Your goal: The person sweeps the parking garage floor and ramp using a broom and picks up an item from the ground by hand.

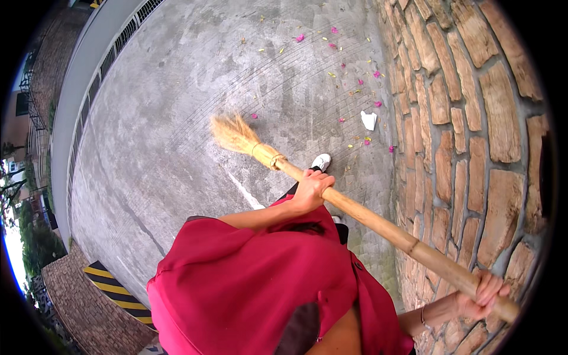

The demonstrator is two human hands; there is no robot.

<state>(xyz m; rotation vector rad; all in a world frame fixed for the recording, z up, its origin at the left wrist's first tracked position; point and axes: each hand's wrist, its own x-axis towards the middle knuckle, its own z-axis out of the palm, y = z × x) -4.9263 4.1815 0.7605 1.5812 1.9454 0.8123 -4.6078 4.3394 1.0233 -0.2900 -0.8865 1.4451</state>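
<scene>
A broom with straw bristles (232, 133) and a long bamboo handle (384, 223) slants across my body, its brush end to the far left. My left hand (314, 188) is wrapped round the lower handle, a little above the binding. Toward the handle's top end, at the lower right, my right hand (484, 294) grips it close to the stone wall. The bristles are over the concrete; whether they touch it I cannot tell. One pink petal (254, 116) lies just right of the bristles.
Several pink flowers (300, 38) and small yellow leaves are scattered on the concrete ground (160, 136), with a crumpled white paper (368, 120) among them. The brown stone wall (500, 112) rises on the right. At left are a drain grate (94, 89) and a black-and-yellow striped block (118, 291).
</scene>
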